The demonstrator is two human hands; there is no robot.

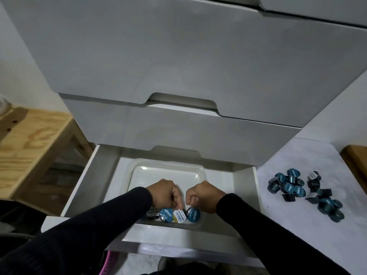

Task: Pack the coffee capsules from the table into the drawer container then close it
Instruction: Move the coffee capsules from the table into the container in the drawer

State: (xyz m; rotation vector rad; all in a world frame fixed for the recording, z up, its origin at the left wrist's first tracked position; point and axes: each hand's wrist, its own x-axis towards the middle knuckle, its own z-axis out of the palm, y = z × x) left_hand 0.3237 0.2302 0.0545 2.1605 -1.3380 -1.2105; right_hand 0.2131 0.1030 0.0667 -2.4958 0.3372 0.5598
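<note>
A clear plastic container [166,167] sits in the open white drawer [93,175]. Along its near wall stands a row of capsules: a dark one [152,212], a blue one [166,214], a white-and-yellow one [179,216] and another blue one [193,214]. My left hand [164,192] is curled, its index finger touching the white capsule's top edge. My right hand [202,195] pinches the rim of the right blue capsule. A heap of several blue and dark capsules [303,192] lies on the white table [297,235] to the right.
Closed white drawers [178,56] are stacked above the open one. A wooden shelf [29,147] stands at the left. A wooden edge [355,161] shows at the far right. Something pink [108,262] lies below the drawer front.
</note>
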